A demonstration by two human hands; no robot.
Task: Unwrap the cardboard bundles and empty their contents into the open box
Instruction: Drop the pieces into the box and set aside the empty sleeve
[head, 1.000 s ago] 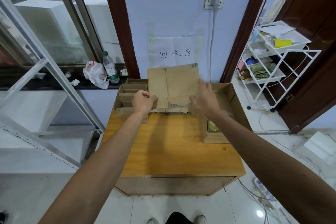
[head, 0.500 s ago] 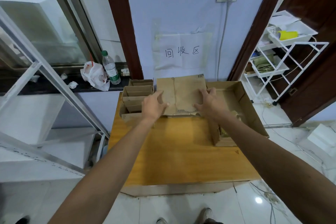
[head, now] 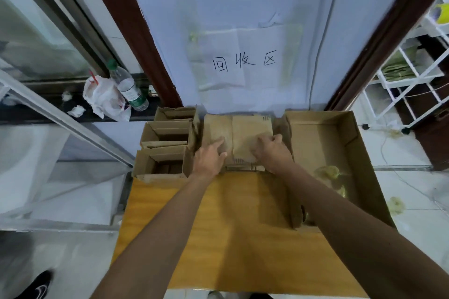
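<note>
1. We take the box point(head: 313, 143) as our landmark. It is open-topped cardboard and sits on the right part of the wooden surface point(head: 218, 226), with its far end at the wall.
2. Inside the box, yellow-green wads point(head: 326, 172) lie toward the near right side. Our right forearm crosses the box's near left corner and hides that part.
3. A flattened cardboard sheet point(head: 245, 128) lies just left of the box, close beside its left wall. It is roughly level, and more cardboard layers show under its near edge.
4. The left hand point(head: 210, 158) is on the part of the sheet farthest from the box. The palm is down, the fingers are straight and flat on top, and it grips nothing.
5. The right hand point(head: 272, 150) is on the side of the sheet nearest the box. Its fingers are bent at the sheet's right edge, next to the box wall. We cannot tell whether they pinch the edge or only press on it.
6. The bundles point(head: 167, 133) sit left of the box, beyond the sheet. We see three folded cardboard pieces in a row from near to far, touching one another. They stand at the left edge of the surface, with the openings facing up.
7. On the wall behind and to the left of the box there is a taped paper sign point(head: 243, 63) with handwriting. A cable point(head: 315, 56) runs down the wall toward the box's far left corner.
8. Well left of the box, on a dark ledge, a plastic bottle point(head: 127, 86) leans against a white bag point(head: 102, 97).
9. Right of the box, a white wire rack point(head: 413, 75) stands on the floor.
</note>
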